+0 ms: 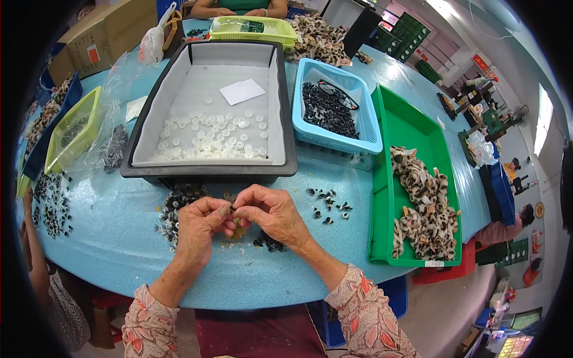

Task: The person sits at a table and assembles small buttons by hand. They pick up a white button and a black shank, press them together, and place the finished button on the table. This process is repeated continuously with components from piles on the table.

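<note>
Small dark piece [233, 209], mostly hidden, is pinched by the left grip [200, 222] and right grip [271, 216].

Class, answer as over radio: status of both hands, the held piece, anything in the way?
Left hand and right hand together, pinching small dark piece. Mostly hidden. Loose pieces alongside. Black tray beyond, not blocking.

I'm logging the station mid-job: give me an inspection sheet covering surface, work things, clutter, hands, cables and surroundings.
Surface: blue tabletop, black-and-white pieces piled on it.
Job's things: small dark piece, held; white discs in the black tray.
Clutter: glasses in the light-blue basket; paper in the black tray.
Hands: left hand and right hand pinch together at the small dark piece.
Cables: thin cord hanging, upper right.
Surroundings: person opposite; machines at right.
</note>
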Demonstrator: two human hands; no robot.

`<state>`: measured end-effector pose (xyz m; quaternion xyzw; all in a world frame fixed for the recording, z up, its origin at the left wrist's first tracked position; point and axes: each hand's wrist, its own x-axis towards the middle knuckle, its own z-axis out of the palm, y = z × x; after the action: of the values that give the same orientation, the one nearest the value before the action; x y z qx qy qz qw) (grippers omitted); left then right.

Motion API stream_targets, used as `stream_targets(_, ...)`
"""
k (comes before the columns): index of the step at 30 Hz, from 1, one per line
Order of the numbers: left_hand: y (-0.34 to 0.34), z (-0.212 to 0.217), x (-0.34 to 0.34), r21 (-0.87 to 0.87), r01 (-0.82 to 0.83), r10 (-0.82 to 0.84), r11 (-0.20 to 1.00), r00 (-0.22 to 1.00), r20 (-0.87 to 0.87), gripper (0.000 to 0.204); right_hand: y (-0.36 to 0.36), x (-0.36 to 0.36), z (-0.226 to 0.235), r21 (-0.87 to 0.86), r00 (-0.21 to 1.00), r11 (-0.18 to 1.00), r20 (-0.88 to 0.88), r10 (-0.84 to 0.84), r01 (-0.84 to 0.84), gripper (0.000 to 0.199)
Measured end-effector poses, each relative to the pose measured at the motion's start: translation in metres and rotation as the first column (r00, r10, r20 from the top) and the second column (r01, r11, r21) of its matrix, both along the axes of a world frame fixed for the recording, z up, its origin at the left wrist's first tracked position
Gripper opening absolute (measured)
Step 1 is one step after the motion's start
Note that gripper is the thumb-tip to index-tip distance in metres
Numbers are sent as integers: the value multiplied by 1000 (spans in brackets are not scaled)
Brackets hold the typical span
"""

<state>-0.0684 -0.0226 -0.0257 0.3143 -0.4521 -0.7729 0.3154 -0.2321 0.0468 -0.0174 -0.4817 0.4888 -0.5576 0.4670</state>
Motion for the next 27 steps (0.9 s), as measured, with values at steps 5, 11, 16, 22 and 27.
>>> stream_targets(5, 2, -1, -2, -65, -5, 5, 998, 1000, 12, 13, 2, -2, 1, 5, 999, 1000, -33, 3, -3, 8)
stream_targets(11, -2, 1, 0, 6, 50, -49, 999, 996, -76, 15, 3, -2, 4, -5, 1000, 1000, 27, 16, -16, 6)
stream_targets(16, -5, -4, 4, -42, 124, -126, 991, 991, -50, 15, 5, 0, 4, -56, 998, 998, 40, 40, -38, 8)
stream_targets(22, -11, -7, 2, 76, 340, -329, 937, 936, -129, 24, 11, -5, 8, -80, 990, 987, -21, 139, -140, 9)
stream_targets(27, -11, -8, 2, 96, 426, -415, 899, 902, -118, 43, 9, -7, 7, -141, 984, 978, -116, 138, -153, 5)
